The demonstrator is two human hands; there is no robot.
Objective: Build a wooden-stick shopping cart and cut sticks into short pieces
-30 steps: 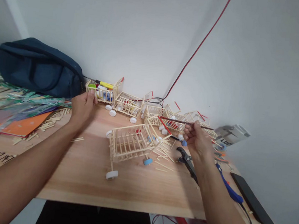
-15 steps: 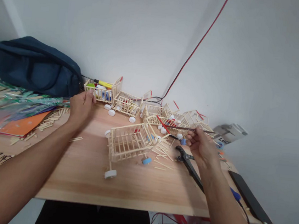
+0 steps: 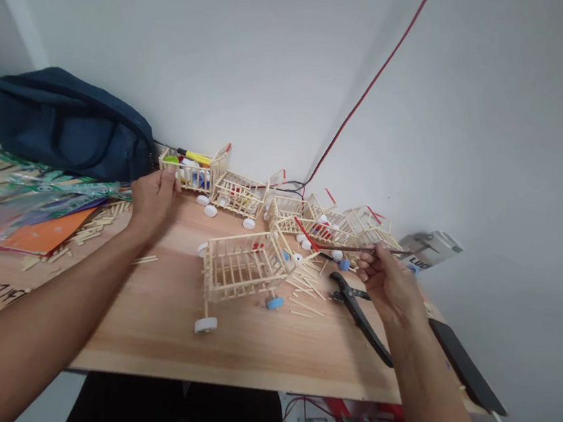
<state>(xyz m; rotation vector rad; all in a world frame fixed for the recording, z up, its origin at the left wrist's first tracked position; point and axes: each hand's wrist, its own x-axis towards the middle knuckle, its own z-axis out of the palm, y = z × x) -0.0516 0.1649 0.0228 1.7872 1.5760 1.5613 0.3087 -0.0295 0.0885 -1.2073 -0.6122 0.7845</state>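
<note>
A small shopping cart [image 3: 240,292] built of thin wooden sticks stands mid-table, with white and blue wheels and a red handle bar [image 3: 306,234]. My right hand [image 3: 389,283] pinches a thin reddish-brown stick [image 3: 341,247], its left tip at or very close to that red bar. Far left, my left hand [image 3: 154,199] is closed, its thumb overlapping the left end of another stick cart [image 3: 195,178]. Whatever the left fingers hold, if anything, is hidden. That cart carries coloured bits and a yellow-handled tool [image 3: 196,157].
Several more stick carts [image 3: 237,196] line the wall. Cutting pliers [image 3: 358,313] lie below my right hand, beside loose short sticks [image 3: 306,287]. A carton [image 3: 433,250] and black slab [image 3: 466,365] are at right. A navy bag [image 3: 69,125] and orange sheet [image 3: 57,234] occupy the left.
My right hand has shifted slightly right and down with the stick, whose left tip now shows near the red bar. My left hand and the cart look nearly unmoved.
</note>
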